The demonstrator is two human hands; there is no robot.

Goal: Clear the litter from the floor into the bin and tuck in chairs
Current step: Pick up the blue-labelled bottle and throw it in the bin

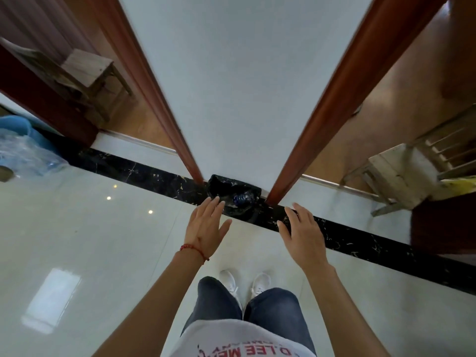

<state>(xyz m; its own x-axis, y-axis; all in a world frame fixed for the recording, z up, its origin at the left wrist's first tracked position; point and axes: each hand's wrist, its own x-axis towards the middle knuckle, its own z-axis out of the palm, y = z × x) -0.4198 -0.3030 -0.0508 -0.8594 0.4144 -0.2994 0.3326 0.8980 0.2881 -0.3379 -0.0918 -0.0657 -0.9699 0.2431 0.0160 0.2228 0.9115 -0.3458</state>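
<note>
A bin lined with a black bag stands on the floor against the white wall, between two doorways. A clear plastic bottle with a blue label lies inside it. My left hand hovers in front of the bin, fingers straight and spread, holding nothing. My right hand is held out to the right of the bin, fingers relaxed and empty. A wooden chair stands in the room through the left doorway. Another wooden chair stands in the right doorway.
Red-brown door frames flank the white wall. A black marble strip runs across the glossy white tile floor. A blue container with clear plastic sits at the left edge. A dark wooden piece of furniture is at the right.
</note>
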